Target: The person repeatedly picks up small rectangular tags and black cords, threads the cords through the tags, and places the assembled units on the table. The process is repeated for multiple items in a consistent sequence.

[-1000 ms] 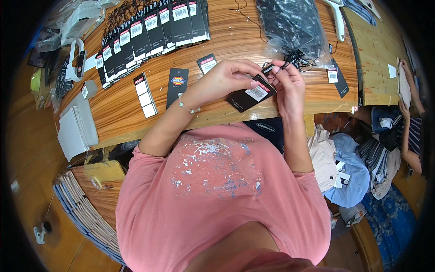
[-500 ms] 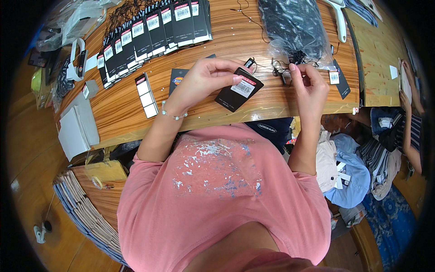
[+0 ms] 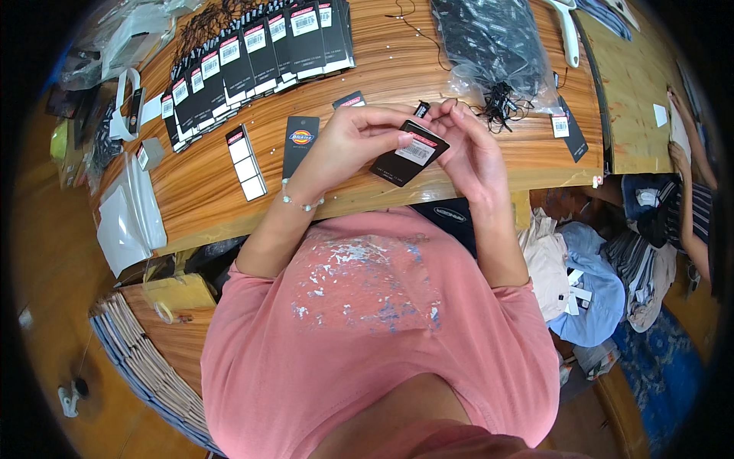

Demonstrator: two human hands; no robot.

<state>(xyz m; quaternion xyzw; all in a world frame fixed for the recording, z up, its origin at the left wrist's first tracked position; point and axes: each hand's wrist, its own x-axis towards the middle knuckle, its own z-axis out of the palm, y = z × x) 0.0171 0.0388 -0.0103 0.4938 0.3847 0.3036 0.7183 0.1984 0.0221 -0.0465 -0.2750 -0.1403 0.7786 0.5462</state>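
My left hand (image 3: 348, 145) pinches a black hang tag (image 3: 399, 164) between thumb and fingers; a white barcode sticker with a red strip is on its upper part. Beside the tag's upper edge, my right hand (image 3: 474, 149) has its fingertips drawn together around a thin black tag string, mostly hidden by the fingers. A small black string lock (image 3: 422, 109) stands up between the two hands. Under the left wrist lies a black tag with an oval emblem (image 3: 300, 141). Another black tag (image 3: 349, 100) shows just behind the left hand.
Finished-looking black tags (image 3: 252, 57) lie fanned in a row at far left. A clear bag of black strings (image 3: 497, 50) lies at far right, beside a white-handled tool (image 3: 569, 38). A sticker strip (image 3: 245, 164) is left. Another person's hand (image 3: 678, 157) shows at right.
My right hand has moved left from beside the string bag to the tag's upper edge. The left hand still holds the tag, shifted slightly.
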